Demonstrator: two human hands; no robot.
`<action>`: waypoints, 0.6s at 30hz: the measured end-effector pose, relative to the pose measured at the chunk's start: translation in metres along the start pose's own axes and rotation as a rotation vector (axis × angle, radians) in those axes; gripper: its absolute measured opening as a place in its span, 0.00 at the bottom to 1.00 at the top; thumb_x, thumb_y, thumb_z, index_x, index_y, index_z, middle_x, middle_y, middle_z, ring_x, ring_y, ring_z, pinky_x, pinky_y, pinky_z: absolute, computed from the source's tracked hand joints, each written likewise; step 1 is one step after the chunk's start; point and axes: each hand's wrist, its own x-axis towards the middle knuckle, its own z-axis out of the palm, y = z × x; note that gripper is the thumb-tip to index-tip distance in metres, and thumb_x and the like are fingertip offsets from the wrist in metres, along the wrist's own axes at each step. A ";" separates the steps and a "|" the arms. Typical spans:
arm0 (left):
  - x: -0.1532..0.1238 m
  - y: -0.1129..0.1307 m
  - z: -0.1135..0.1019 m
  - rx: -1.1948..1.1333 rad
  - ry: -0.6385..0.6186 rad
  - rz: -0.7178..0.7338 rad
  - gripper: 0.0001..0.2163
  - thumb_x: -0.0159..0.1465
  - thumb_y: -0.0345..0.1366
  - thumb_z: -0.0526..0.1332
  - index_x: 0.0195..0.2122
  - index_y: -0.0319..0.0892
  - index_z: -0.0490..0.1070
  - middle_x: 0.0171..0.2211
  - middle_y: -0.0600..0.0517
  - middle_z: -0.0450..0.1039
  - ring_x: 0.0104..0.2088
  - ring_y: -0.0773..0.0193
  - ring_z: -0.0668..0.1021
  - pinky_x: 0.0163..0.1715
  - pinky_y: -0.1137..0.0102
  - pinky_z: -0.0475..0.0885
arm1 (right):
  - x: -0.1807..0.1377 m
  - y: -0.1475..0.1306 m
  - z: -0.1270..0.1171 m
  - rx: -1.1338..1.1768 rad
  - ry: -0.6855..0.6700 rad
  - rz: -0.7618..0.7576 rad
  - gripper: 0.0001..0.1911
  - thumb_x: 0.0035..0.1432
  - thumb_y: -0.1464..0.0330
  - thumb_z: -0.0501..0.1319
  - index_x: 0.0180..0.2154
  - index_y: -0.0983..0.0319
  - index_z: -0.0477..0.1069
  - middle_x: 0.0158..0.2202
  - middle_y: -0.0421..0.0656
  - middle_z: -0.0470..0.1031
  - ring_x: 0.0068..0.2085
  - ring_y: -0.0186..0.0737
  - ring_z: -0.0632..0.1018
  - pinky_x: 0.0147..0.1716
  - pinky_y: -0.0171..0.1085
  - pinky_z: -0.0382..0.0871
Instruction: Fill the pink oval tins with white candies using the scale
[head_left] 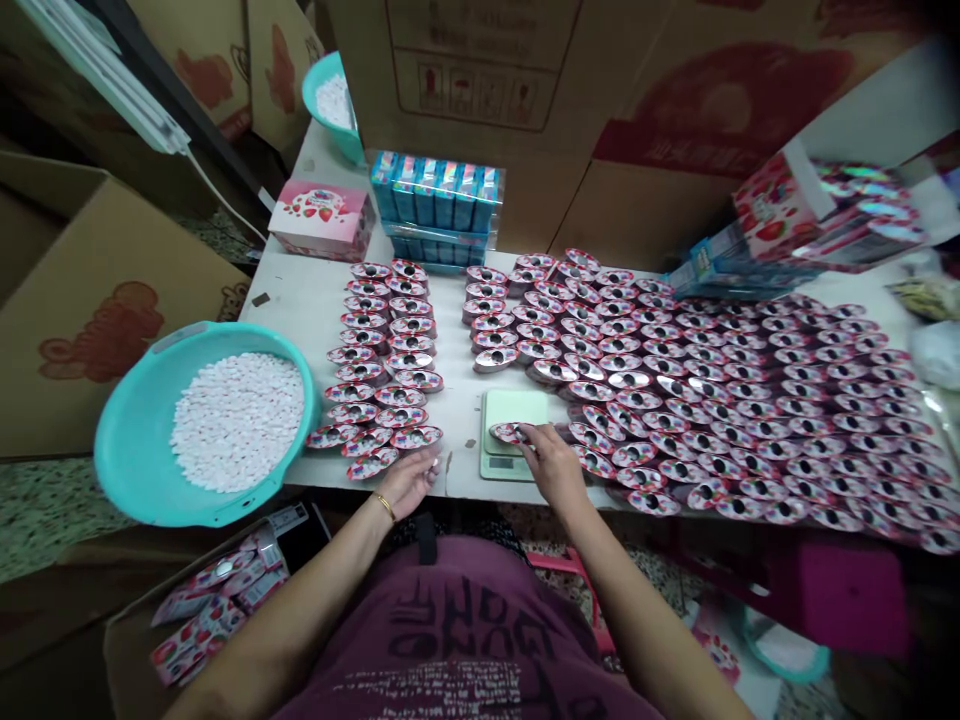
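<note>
My right hand [553,462] closes its fingers at the right end of a small oval-topped pink and red packet [505,432]. That packet stands on a pale green kitchen scale [517,403] at the table's front edge. My left hand [411,482], with a gold bracelet at the wrist, is curled near the front edge, left of the scale. A small white piece, like a candy, shows at its fingertips; the rest of its grip is hidden. Just beyond it lies the nearest packet [417,437] of the left group. Dark round openings show in many packet tops.
Many more packets [720,410] crowd the right side. A turquoise basin [124,440] of white candies stands at left. Behind are a pink box [322,220], blue packs [439,200] and a large carton [480,120]. An open carton [131,640] with packaging sits below left.
</note>
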 end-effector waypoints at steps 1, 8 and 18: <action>-0.004 -0.001 0.003 0.008 -0.024 -0.013 0.08 0.51 0.21 0.60 0.32 0.33 0.71 0.25 0.50 0.70 0.24 0.75 0.72 0.24 0.82 0.67 | -0.003 0.002 -0.006 0.015 0.029 0.009 0.12 0.57 0.67 0.50 0.42 0.60 0.67 0.35 0.46 0.70 0.37 0.40 0.71 0.37 0.38 0.65; -0.032 -0.024 0.028 0.165 -0.201 -0.170 0.13 0.49 0.23 0.62 0.37 0.34 0.72 0.32 0.46 0.73 0.33 0.67 0.75 0.38 0.72 0.68 | -0.036 -0.055 0.009 0.137 -0.311 -0.208 0.12 0.57 0.69 0.50 0.42 0.60 0.66 0.37 0.46 0.68 0.39 0.38 0.69 0.38 0.35 0.64; -0.045 -0.039 0.011 0.235 -0.204 -0.228 0.15 0.49 0.27 0.63 0.40 0.34 0.71 0.35 0.45 0.74 0.36 0.65 0.75 0.44 0.69 0.66 | -0.056 -0.054 0.030 0.187 -0.471 -0.171 0.07 0.55 0.74 0.51 0.33 0.63 0.67 0.31 0.43 0.67 0.35 0.35 0.67 0.35 0.33 0.62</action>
